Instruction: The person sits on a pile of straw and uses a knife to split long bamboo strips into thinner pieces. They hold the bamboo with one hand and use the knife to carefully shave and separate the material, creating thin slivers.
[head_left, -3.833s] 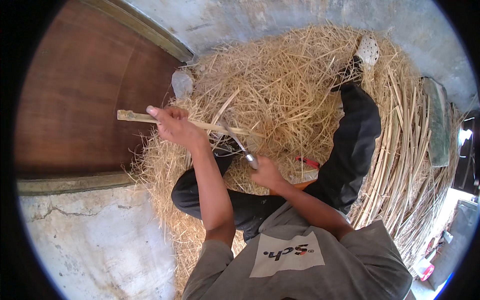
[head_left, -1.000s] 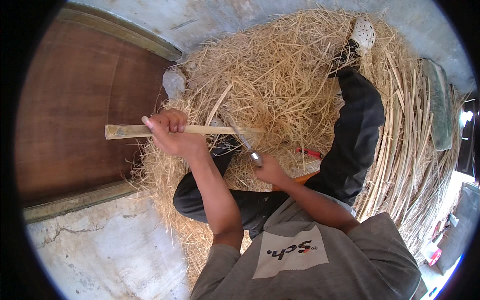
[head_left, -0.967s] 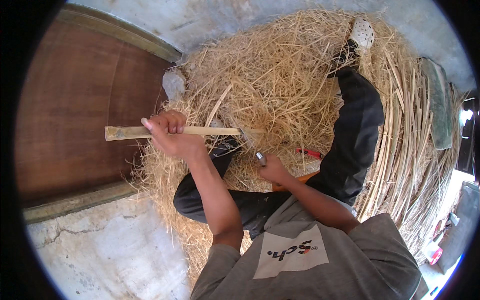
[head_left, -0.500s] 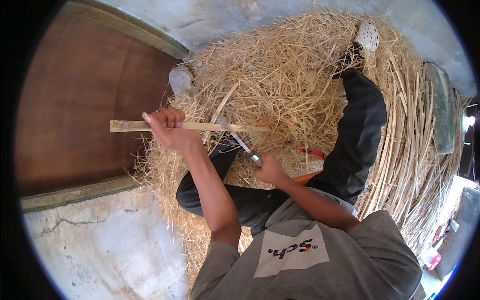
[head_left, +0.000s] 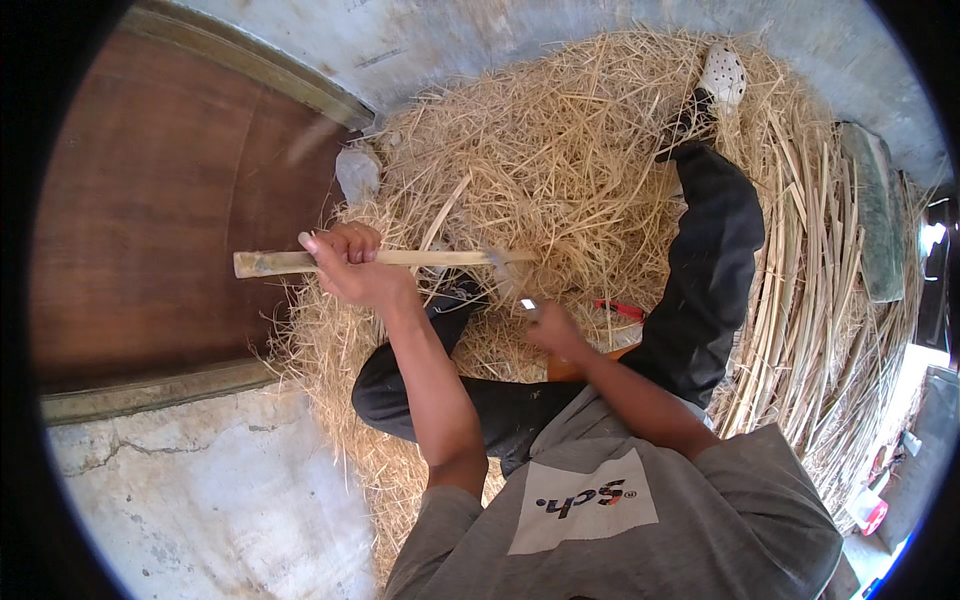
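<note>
My left hand (head_left: 352, 262) is wrapped round a pale bamboo strip (head_left: 430, 258), which lies level from left to right across the view. Its thicker end sticks out to the left of my fist, in front of the brown door. In my right hand (head_left: 556, 330) is the handle of a knife (head_left: 500, 268); the blade points up and to the left and is blurred. That blade meets or crosses the strip near its right end; exact contact cannot be made out.
Loose shavings (head_left: 560, 150) are heaped over the floor around my legs. A red-handled tool (head_left: 622, 309) lies by my right knee. Long split strips (head_left: 800, 290) are stacked on the right beside a green slab (head_left: 875, 215). A brown door (head_left: 180, 200) stands at left, a stone (head_left: 357, 172) at its corner.
My right hand and the knife have moved to the right, so the blade is now nearer the strip's right end. The strip and my left hand have shifted slightly right.
</note>
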